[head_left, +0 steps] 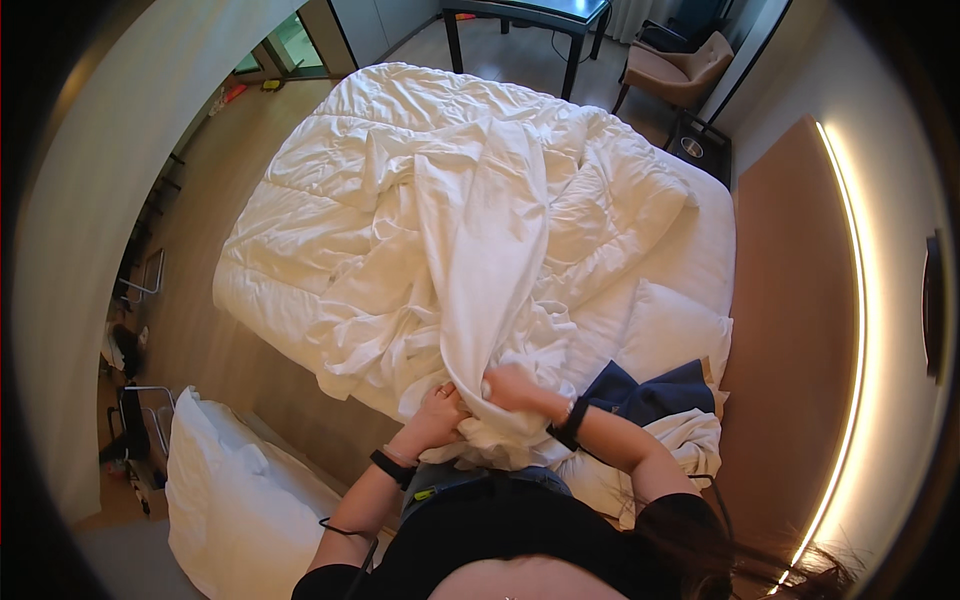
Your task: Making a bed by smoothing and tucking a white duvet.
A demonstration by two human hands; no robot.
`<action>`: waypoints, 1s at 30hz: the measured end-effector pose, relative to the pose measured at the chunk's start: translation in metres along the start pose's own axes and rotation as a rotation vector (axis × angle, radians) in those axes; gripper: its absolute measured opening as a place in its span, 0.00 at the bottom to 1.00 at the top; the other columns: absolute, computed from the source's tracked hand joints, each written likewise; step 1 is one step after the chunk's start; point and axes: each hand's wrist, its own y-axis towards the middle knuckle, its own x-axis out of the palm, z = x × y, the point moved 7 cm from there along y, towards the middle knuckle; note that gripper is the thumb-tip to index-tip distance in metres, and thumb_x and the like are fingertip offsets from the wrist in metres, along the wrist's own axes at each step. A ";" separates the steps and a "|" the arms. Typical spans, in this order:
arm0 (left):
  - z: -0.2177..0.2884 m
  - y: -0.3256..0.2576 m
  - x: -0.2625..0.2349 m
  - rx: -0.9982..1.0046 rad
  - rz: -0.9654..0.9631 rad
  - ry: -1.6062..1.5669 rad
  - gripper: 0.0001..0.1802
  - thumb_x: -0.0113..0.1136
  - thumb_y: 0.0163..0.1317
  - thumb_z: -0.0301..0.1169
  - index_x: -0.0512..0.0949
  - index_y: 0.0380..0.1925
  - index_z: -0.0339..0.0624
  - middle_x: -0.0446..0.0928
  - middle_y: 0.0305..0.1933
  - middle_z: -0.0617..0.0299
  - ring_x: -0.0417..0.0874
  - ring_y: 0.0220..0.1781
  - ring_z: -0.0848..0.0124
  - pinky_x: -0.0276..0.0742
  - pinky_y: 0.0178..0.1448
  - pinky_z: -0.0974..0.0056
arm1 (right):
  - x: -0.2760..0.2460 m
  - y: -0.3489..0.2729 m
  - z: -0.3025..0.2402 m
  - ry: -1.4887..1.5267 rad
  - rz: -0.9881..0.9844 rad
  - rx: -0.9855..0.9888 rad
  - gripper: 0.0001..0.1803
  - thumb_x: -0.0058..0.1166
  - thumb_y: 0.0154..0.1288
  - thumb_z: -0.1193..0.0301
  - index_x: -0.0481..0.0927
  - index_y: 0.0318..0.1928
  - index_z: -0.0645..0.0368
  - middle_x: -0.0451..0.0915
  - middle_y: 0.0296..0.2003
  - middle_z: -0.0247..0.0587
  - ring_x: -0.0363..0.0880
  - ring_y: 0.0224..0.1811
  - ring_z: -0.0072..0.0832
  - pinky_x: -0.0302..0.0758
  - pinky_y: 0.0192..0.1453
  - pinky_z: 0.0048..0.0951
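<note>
A smooth white duvet cover lies in a long, twisted fold down the middle of the bed, its near end gathered against my waist. My right hand is closed round the fold. Just left of it, my left hand grips the bunched edge of the same cloth, fingers curled in and partly hidden. Under and around the cover spreads a quilted white duvet, rumpled over most of the mattress.
A white pillow and dark blue cloth lie by the brown headboard. Piled white bedding stands at lower left. Beyond the bed are a dark table, a tan armchair and a black nightstand.
</note>
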 end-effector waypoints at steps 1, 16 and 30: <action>0.004 0.002 -0.014 0.046 0.058 0.007 0.15 0.68 0.39 0.32 0.84 0.33 0.49 0.75 0.49 0.63 0.72 0.55 0.59 0.66 0.57 0.54 | -0.003 -0.015 -0.006 -0.003 0.005 0.005 0.24 0.61 0.52 0.63 0.80 0.50 0.58 0.81 0.41 0.58 0.80 0.44 0.47 0.75 0.52 0.40; 0.106 0.074 -0.082 0.313 0.379 -0.093 0.13 0.58 0.41 0.25 0.79 0.32 0.45 0.71 0.41 0.61 0.71 0.49 0.63 0.64 0.54 0.56 | -0.095 -0.153 -0.021 0.179 0.410 -0.170 0.24 0.65 0.44 0.70 0.78 0.46 0.56 0.81 0.36 0.51 0.80 0.38 0.50 0.76 0.41 0.41; -0.089 0.067 0.055 -0.274 0.117 0.139 0.58 0.73 0.38 0.55 0.55 0.69 0.52 0.51 0.72 0.49 0.52 0.72 0.51 0.49 0.69 0.39 | -0.307 -0.436 0.137 -0.416 1.089 0.527 0.22 0.58 0.43 0.77 0.77 0.44 0.60 0.79 0.39 0.52 0.76 0.47 0.51 0.73 0.51 0.41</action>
